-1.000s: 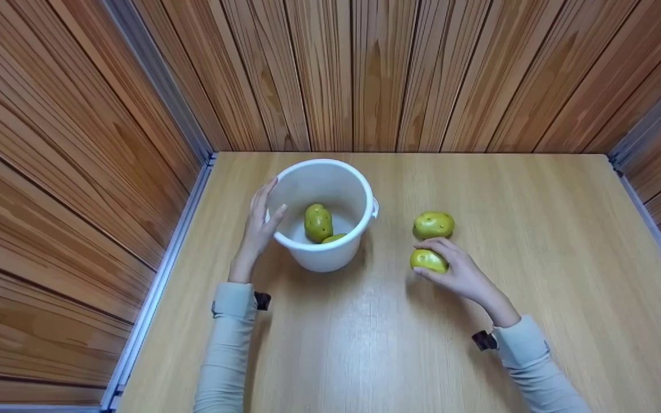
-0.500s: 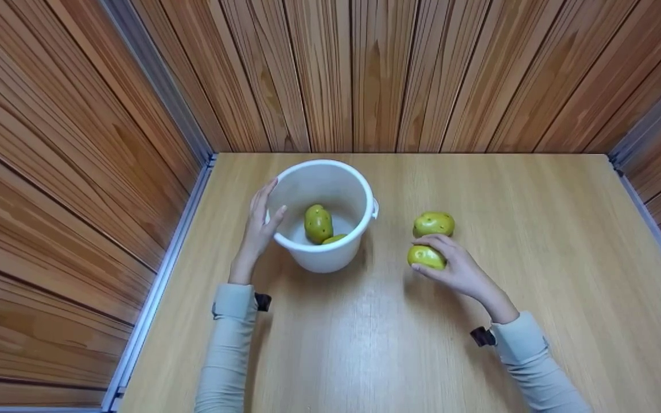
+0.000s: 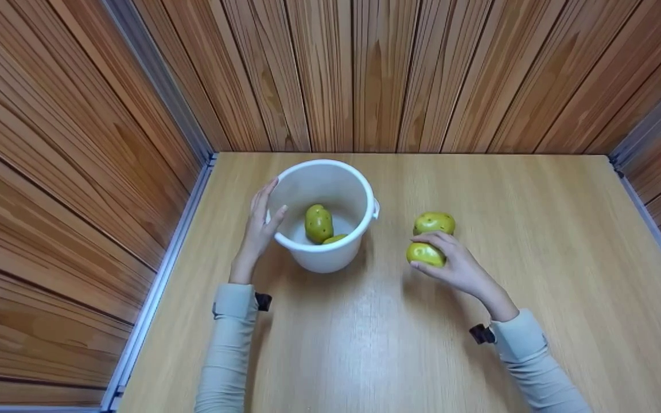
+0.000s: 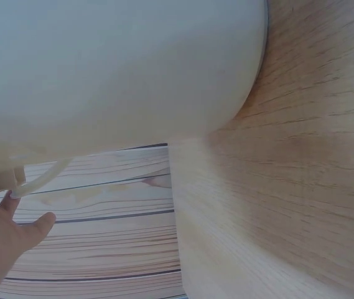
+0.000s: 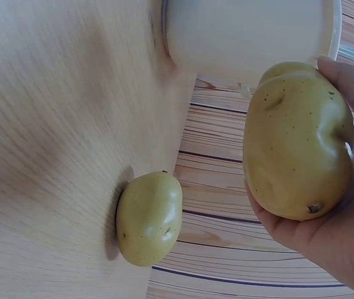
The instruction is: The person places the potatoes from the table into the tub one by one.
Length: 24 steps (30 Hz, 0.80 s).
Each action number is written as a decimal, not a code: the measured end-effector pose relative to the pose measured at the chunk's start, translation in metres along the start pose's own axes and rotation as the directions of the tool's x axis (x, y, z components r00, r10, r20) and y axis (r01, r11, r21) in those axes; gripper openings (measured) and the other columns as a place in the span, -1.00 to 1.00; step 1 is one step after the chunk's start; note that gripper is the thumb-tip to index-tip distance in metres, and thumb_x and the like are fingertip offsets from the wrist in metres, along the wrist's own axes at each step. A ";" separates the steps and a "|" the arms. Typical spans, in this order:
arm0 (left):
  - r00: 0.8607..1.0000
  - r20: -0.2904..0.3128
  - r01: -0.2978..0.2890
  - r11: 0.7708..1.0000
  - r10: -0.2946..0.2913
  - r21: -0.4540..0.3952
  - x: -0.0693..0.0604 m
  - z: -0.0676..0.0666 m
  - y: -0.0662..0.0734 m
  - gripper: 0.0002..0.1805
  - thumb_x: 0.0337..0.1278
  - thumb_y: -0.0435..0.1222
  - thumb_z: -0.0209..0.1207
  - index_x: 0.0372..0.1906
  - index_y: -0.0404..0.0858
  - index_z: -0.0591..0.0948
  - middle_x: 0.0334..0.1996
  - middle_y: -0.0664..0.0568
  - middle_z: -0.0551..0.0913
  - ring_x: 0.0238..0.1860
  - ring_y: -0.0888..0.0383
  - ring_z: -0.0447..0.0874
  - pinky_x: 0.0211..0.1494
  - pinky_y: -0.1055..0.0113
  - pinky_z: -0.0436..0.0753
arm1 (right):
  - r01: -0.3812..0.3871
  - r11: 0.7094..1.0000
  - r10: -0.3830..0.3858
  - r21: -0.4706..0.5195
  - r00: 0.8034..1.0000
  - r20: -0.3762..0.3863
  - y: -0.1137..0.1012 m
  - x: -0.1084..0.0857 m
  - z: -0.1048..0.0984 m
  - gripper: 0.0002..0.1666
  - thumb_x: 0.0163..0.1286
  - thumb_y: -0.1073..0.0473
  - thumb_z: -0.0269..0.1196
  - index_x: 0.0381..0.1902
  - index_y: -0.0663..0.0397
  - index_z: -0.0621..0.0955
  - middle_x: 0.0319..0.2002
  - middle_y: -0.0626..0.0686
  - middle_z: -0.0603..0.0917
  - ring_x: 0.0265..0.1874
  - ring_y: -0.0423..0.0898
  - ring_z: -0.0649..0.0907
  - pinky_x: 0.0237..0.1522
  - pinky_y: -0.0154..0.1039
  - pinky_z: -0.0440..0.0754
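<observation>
A white bucket point(image 3: 323, 261) stands upright on the table, left of centre. My left hand point(image 3: 260, 223) holds its left rim, thumb over the edge and fingers outside near the handle point(image 4: 46, 177). Inside the bucket lie a greenish-yellow potato point(image 3: 318, 222) and part of another potato point(image 3: 334, 238), mostly hidden by the front wall. My right hand point(image 3: 459, 267) grips a potato point(image 5: 298, 143) between thumb and fingers, raised above the tabletop. Just behind it, a further potato point(image 3: 434, 222) rests on the table, apart from the held one in the right wrist view.
The light wooden table point(image 3: 359, 355) is bounded by a plank wall point(image 3: 376, 74) at the back and another plank wall point(image 3: 49, 189) on the left. Grey metal edging point(image 3: 161, 275) runs along the table's left side.
My right hand, with the potato in it, has shifted slightly up and to the left. The left hand, the bucket and the other potatoes have stayed in place.
</observation>
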<state>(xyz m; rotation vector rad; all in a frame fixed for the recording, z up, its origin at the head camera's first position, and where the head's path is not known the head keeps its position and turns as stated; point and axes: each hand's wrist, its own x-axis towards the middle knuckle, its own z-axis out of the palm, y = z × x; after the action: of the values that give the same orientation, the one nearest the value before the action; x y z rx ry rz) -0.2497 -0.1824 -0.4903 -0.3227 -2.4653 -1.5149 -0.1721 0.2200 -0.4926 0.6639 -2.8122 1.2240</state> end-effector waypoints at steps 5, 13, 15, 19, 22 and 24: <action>1.000 -0.002 -0.001 1.000 0.001 0.006 0.000 0.000 -0.001 -0.33 0.18 -0.04 0.06 0.39 0.16 0.15 0.40 0.17 0.13 0.40 0.07 0.04 0.33 -0.19 0.14 | -0.012 1.000 0.012 0.003 1.000 0.004 -0.002 0.001 -0.001 -0.41 0.17 -0.15 0.28 0.15 -0.15 0.48 0.17 -0.04 0.42 0.11 -0.01 0.42 -0.02 0.02 0.50; 1.000 0.002 0.006 1.000 -0.006 0.008 0.001 0.001 -0.002 -0.29 0.13 0.17 0.01 0.39 0.19 0.14 0.40 0.21 0.12 0.41 0.09 0.01 0.32 -0.21 0.14 | 0.007 1.000 -0.007 -0.001 1.000 -0.002 -0.004 0.003 0.000 -0.43 0.17 -0.16 0.27 0.14 -0.23 0.48 0.15 -0.07 0.43 0.12 -0.04 0.41 -0.01 0.00 0.49; 1.000 0.000 0.001 1.000 -0.001 0.005 0.001 0.001 -0.001 -0.31 0.15 0.10 0.04 0.39 0.17 0.15 0.40 0.19 0.13 0.40 0.09 0.02 0.32 -0.20 0.14 | 0.017 1.000 -0.017 -0.006 1.000 -0.008 -0.005 0.005 0.000 -0.43 0.16 -0.14 0.29 0.13 -0.20 0.49 0.14 -0.05 0.44 0.10 -0.04 0.42 -0.03 -0.02 0.49; 1.000 0.003 -0.001 1.000 0.001 -0.004 0.002 0.000 0.000 -0.33 0.18 -0.01 0.05 0.40 0.11 0.16 0.40 0.14 0.14 0.40 0.09 0.03 0.33 -0.20 0.12 | 0.029 1.000 -0.029 -0.011 1.000 -0.011 -0.006 0.006 0.000 -0.42 0.16 -0.11 0.30 0.13 -0.14 0.50 0.13 -0.03 0.45 0.08 -0.03 0.44 -0.06 -0.04 0.50; 1.000 0.008 0.007 1.000 -0.007 -0.016 0.002 0.000 0.000 -0.32 0.19 -0.03 0.05 0.41 0.06 0.15 0.41 0.10 0.12 0.40 0.06 0.03 0.34 -0.20 0.11 | 0.037 0.999 -0.037 -0.013 0.999 -0.010 -0.007 0.008 0.000 -0.42 0.16 -0.10 0.31 0.14 -0.14 0.50 0.13 -0.03 0.45 0.08 -0.03 0.44 -0.05 -0.03 0.51; 1.000 0.009 0.013 1.000 -0.013 -0.014 0.001 0.000 0.000 -0.31 0.18 0.02 0.04 0.41 0.07 0.14 0.41 0.10 0.12 0.41 0.05 0.02 0.34 -0.21 0.11 | 0.046 0.999 -0.046 -0.011 0.999 -0.012 -0.007 0.009 -0.001 -0.42 0.16 -0.10 0.31 0.14 -0.12 0.50 0.13 -0.02 0.46 0.09 -0.03 0.45 -0.04 -0.02 0.51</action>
<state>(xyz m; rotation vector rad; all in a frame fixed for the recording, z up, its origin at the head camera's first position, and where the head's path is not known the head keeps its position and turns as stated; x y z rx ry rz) -0.2512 -0.1827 -0.4902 -0.3176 -2.4689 -1.5404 -0.1777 0.2128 -0.4858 0.7136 -2.7751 1.2011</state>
